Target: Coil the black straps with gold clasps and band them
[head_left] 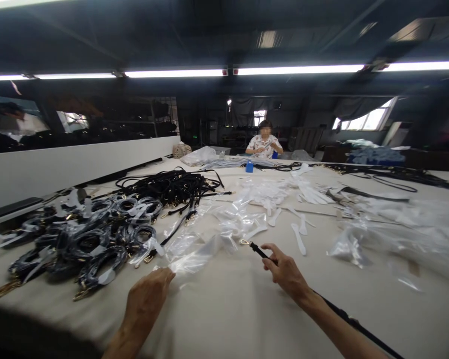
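My right hand (284,269) grips a black strap (259,251) near its end, where a gold metal clasp (244,242) sticks out past my fingers. The rest of that strap trails under my forearm toward the lower right. My left hand (149,291) pinches the near edge of a clear plastic bag (196,259) on the table; the fingertips are partly hidden behind the back of the hand. Left of it lie several coiled black straps wrapped in clear plastic (105,267), with white tags and gold clips.
A heap of loose black straps (168,187) lies at the back left. White paddle-shaped tags (298,239) are scattered mid-table. More clear plastic (381,239) covers the right. A small blue block (249,166) stands far back, before a seated person (265,144). A white partition (78,159) borders the left.
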Tool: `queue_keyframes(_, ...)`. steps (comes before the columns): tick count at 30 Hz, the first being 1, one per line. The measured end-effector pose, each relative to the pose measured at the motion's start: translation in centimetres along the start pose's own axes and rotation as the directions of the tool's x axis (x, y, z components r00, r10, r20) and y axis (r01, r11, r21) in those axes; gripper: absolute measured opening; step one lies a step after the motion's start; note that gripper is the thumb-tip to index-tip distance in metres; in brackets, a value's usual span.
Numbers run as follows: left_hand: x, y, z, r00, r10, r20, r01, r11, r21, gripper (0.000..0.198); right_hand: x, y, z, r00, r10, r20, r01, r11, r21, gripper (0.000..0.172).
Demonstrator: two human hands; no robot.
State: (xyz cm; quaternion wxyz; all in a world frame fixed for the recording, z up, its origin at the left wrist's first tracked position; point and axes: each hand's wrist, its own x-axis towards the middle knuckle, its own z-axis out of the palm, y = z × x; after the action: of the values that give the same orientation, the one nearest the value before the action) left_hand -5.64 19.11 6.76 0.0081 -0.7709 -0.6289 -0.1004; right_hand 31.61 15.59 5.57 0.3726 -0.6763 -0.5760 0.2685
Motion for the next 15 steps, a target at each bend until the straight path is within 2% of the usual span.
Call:
queue_keyframes(2,-1.0,-0.4,0.0,0.997,0.019,-0.073,-0.021,0.999,-0.029,0.044,-0.2,-0.3,-0.3,1.0,0.021,0.02,-0.023,0.995,0.099,0.036)
queue_keyframes(4,-2.1,-0.4,-0.1,0.977,-0.006,-0.214,-0.019,0.993,-0.115,0.039,-0.5,-1.3,-0.4,0.999,0.015,0.035,-0.022,0.979,0.201,0.038)
queue_keyframes(6,-3.2,0.3,-0.5,0.941,-0.083,-0.329,-0.012,0.961,-0.275,0.03,-1.3,-3.0,0.1,0.996,-0.071,0.046,0.057,0.966,0.251,0.036)
queue_keyframes(7,-3.7,1.0,-0.9,0.927,-0.124,-0.353,-0.02,0.925,-0.379,0.027,-1.9,-4.1,0.6,0.988,-0.146,0.057,0.127,0.959,0.254,0.034)
queue_keyframes(9,-4.6,3.0,-1.6,0.924,-0.177,-0.338,-0.062,0.805,-0.59,0.026,-3.4,-6.4,2.4,0.946,-0.302,0.12,0.268,0.934,0.236,0.039)
queue_keyframes(12,-6.2,6.1,-2.7,0.947,-0.196,-0.254,-0.103,0.564,-0.819,0.038,-5.7,-8.9,6.2,0.838,-0.475,0.269,0.43,0.878,0.211,0.077)
queue_keyframes(13,-6.8,6.9,-3.0,0.962,-0.189,-0.198,-0.085,0.484,-0.871,0.042,-6.4,-9.4,7.5,0.806,-0.519,0.283,0.478,0.854,0.203,0.082)
queue_keyframes(14,-7.3,7.5,-3.3,0.978,-0.17,-0.122,-0.044,0.406,-0.913,0.044,-6.9,-9.7,8.6,0.788,-0.556,0.264,0.52,0.831,0.197,0.075)
queue_keyframes(15,-7.7,7.8,-3.6,0.99,-0.137,-0.043,0.005,0.331,-0.944,0.044,-7.3,-9.9,9.5,0.782,-0.582,0.221,0.549,0.812,0.197,0.058)
